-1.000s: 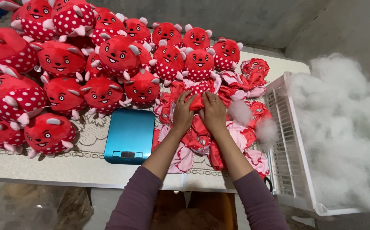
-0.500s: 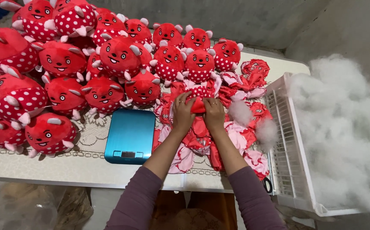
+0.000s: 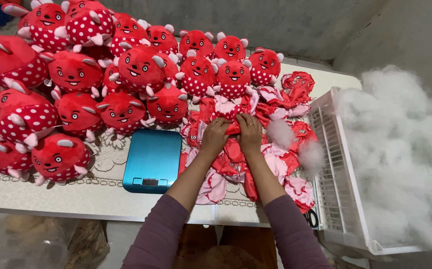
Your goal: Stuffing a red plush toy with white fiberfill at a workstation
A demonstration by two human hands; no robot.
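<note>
My left hand [image 3: 215, 134] and my right hand [image 3: 250, 132] are side by side, both gripping an unstuffed red plush skin [image 3: 232, 128] on top of a heap of flat red and pink plush skins [image 3: 236, 164]. The heap lies on the right half of a white table [image 3: 76, 197]. Stuffed red spotted plush toys [image 3: 126, 69] are piled to the left and behind. A blue flat kitchen scale [image 3: 153, 160] sits just left of my left forearm.
A white plastic crate [image 3: 338, 184] stands at the table's right edge, with a big mass of white stuffing fibre [image 3: 405, 154] beyond it. Two tufts of fibre [image 3: 295, 144] rest on the skins. A plastic bag [image 3: 37, 244] lies on the floor at lower left.
Both hands have stayed on the same skin, shifting slightly closer together and kneading it. The rest is unchanged.
</note>
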